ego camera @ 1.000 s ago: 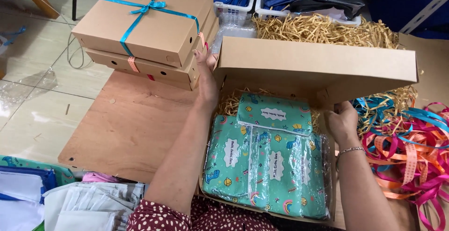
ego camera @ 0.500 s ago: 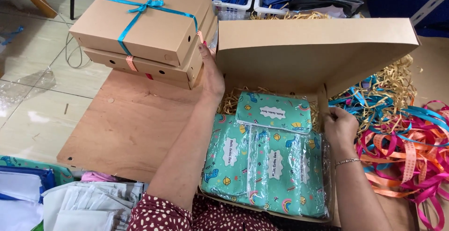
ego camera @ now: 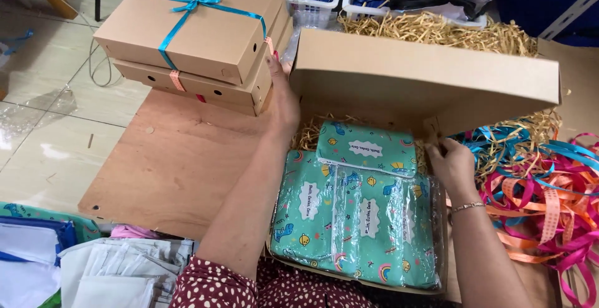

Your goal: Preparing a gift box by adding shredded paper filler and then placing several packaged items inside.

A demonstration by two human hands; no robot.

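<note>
An open brown cardboard box (ego camera: 324, 272) lies in front of me, filled with green patterned fabric items in clear plastic (ego camera: 355, 221), a smaller green pouch (ego camera: 368, 149) on top, over straw-coloured paper shreds. Its raised lid (ego camera: 424, 83) tilts over the back of the box. My left hand (ego camera: 281, 99) grips the lid's left side edge. My right hand (ego camera: 450, 164) pinches the lid's lower right flap near the box's right wall.
Two closed brown boxes (ego camera: 199, 40), the top one tied with blue ribbon, are stacked at the back left on a wooden board (ego camera: 175, 164). Tangled coloured ribbons (ego camera: 543, 202) lie right. Loose paper shreds (ego camera: 437, 30) and bins sit behind; folded cloths (ego camera: 93, 264) lie bottom left.
The lid has swung lower and forward over the box. My right hand shifted slightly left along the lid's right flap; my left hand stayed on the left edge.
</note>
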